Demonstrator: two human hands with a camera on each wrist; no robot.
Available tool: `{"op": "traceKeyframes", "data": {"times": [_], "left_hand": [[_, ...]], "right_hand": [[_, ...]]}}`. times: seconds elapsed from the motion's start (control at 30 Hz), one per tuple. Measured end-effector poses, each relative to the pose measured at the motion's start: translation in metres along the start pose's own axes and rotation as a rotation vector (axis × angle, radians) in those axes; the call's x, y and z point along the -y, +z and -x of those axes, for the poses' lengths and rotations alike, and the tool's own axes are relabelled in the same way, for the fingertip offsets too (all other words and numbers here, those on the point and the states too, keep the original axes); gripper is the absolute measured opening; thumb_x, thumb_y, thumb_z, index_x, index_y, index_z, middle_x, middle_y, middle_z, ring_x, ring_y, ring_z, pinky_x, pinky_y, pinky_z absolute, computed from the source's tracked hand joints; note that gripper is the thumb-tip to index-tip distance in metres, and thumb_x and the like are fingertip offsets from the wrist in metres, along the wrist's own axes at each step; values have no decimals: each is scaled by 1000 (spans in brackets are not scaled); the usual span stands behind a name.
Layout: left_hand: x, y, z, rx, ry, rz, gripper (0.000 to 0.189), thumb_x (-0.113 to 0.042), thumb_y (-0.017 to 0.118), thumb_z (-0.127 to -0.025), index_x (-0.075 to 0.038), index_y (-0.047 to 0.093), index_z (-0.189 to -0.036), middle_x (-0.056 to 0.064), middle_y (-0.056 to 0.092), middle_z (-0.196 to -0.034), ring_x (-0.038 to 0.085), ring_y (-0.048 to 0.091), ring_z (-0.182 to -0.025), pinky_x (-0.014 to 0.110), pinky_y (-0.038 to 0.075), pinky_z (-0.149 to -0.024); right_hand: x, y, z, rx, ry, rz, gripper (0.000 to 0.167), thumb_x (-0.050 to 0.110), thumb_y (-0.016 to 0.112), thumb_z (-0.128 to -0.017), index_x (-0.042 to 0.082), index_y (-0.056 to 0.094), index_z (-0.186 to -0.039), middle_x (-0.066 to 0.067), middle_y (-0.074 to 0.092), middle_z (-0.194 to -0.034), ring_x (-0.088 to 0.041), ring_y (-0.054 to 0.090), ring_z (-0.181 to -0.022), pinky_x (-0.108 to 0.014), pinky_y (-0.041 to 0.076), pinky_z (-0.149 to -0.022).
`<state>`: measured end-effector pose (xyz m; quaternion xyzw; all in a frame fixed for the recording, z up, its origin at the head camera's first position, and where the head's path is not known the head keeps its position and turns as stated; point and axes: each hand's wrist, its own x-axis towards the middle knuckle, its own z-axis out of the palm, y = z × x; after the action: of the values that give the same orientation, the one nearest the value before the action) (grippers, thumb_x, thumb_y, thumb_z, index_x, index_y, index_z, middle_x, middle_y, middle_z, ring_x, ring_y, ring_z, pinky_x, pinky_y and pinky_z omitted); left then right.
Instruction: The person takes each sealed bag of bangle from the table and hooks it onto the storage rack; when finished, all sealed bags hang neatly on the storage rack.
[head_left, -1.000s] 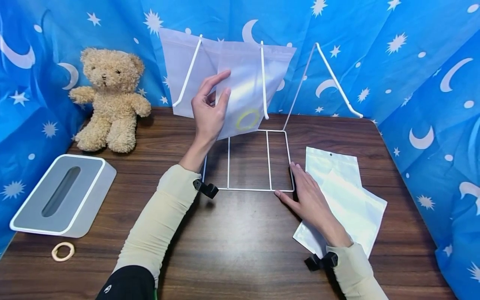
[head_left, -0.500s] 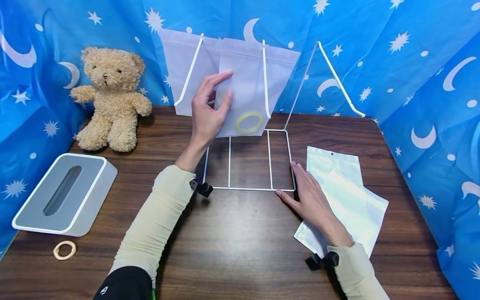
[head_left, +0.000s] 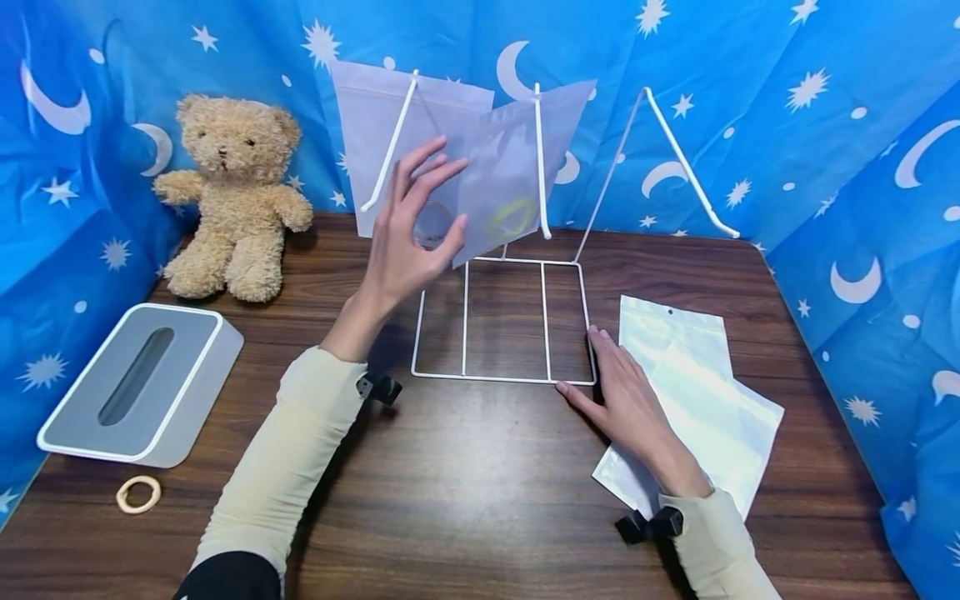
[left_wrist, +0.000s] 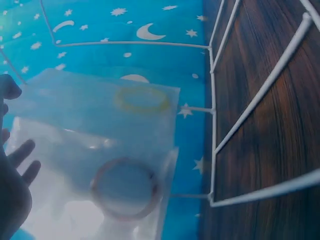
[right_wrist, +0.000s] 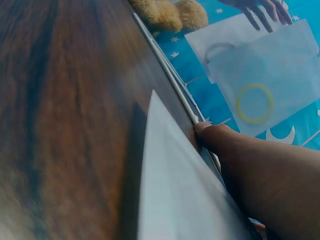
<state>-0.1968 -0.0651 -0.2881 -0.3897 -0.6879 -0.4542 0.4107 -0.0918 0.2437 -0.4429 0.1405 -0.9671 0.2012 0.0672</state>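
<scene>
At eleven o'clock of the head view, holding up the left hand (head_left: 401, 242) just beside the right bag (head_left: 495, 183), with the fingers spread apart, softly bent and gripping nothing. Not being able to tell about touch between fingers and plastic. Seeing the right bag hanging near twelve o'clock on the middle prong of the wire rack (head_left: 545, 321), with a yellow ring (right_wrist: 238, 103) showing through. Seeing the left bag (head_left: 465, 108) hanging at eleven o'clock, with a brownish ring (left_wrist: 94, 187) showing through. At four o'clock, resting the right hand (head_left: 626, 408) on the near right corner of the rack, with fingers almost straight, holding nothing. Seeing pale pouches (head_left: 720, 425) lying overlapped on the table (head_left: 480, 475), partly under this wrist. Noticing a teddy bear (head_left: 232, 204) sitting at ten o'clock.
</scene>
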Motion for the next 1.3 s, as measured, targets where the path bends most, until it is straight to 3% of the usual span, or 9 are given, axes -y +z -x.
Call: {"op": "traceKeyframes", "data": {"times": [0.1,0.2,0.33,0.5,0.63,0.73,0.9,1.0,1.3], "left_hand": [[-1,-9,12,-12,1,-57,52,6,72,-75,9,58,-125,30,49,-135,35,50,-125,41,39,-105],[0,-16,34,10,-103,-67,55,-1,72,-80,5,54,-132,21,51,-137,31,47,-128,41,38,-106],[-2,-25,75,103,-389,-36,61,-9,74,-84,-4,48,-139,10,51,-138,26,47,-127,39,40,-105],[-12,-33,122,293,-768,-35,65,-20,75,-87,-7,44,-142,12,49,-140,29,46,-128,44,36,-108],[-13,-36,143,399,-932,-19,68,-27,74,-88,-6,41,-144,16,48,-141,31,42,-133,46,30,-111],[-6,-36,155,448,-919,-54,71,-30,74,-87,-6,41,-146,17,46,-144,33,36,-137,49,28,-112],[6,-32,171,569,-746,-234,84,-44,74,-85,-5,37,-149,14,37,-153,32,24,-144,50,17,-116],[6,-30,176,641,-679,-310,92,-56,70,-84,-5,33,-152,11,33,-156,27,21,-146,47,9,-118],[4,-28,181,702,-642,-385,97,-65,63,-84,-7,30,-154,6,29,-158,21,19,-146,43,7,-119]], "right_hand": [[-1,0,0,-3,-3,-5,94,60,60,-89,3,24,-154,-21,30,-155,-33,24,-144,-49,21,-115],[0,0,0,-1,-4,-9,94,60,60,-90,3,24,-155,-21,30,-155,-33,24,-144,-49,21,-115],[0,1,-1,4,0,-11,94,60,60,-90,4,23,-155,-21,29,-155,-33,23,-144,-49,20,-115],[2,0,-2,17,4,-15,94,60,59,-90,4,22,-155,-21,29,-155,-33,23,-144,-49,20,-115],[1,0,-1,9,4,-15,93,59,61,-90,4,23,-155,-21,30,-155,-33,24,-144,-49,20,-115],[1,1,-1,5,1,-19,93,59,61,-89,4,23,-155,-21,30,-155,-33,24,-144,-49,20,-115],[-1,1,-1,19,10,-20,94,61,59,-89,6,22,-156,-20,29,-156,-33,23,-144,-49,20,-115],[-1,1,-1,19,16,-16,94,62,59,-89,6,22,-156,-19,28,-156,-32,22,-145,-49,19,-115],[-1,1,-1,21,12,-12,94,61,59,-90,6,21,-156,-20,28,-156,-33,23,-144,-49,19,-115]]}}
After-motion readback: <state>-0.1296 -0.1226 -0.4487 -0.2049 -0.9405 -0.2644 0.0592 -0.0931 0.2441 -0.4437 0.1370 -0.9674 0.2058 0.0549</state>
